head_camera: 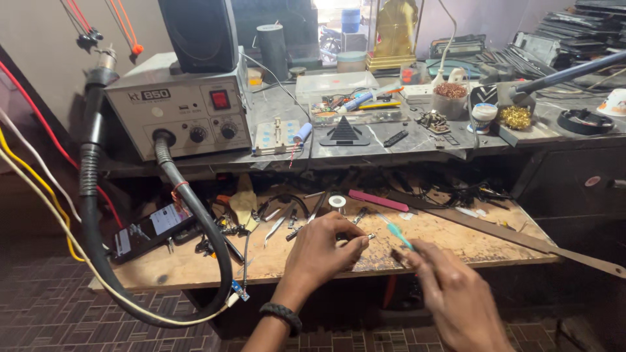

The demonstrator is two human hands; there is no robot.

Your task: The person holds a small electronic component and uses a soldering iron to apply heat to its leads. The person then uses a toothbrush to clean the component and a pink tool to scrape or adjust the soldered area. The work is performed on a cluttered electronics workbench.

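My left hand (324, 251), with a dark band on its wrist, pinches a small metal part (369, 237) between thumb and fingertips above the wooden shelf (456, 241). My right hand (450, 290) is blurred and grips a thin teal-handled tool (398, 234), its tip pointing up and left toward the small part. The two hands are close together, a few centimetres apart. Tweezers (277, 225) and other small tools lie on the shelf just beyond my left hand.
A grey hot-air station (179, 107) stands at the left of the upper bench, its thick black hose (195, 221) looping down past the shelf edge. A phone (153, 228), a solder reel (337, 201), a pink strip (378, 201) and a long dark bar (521, 238) lie on the shelf.
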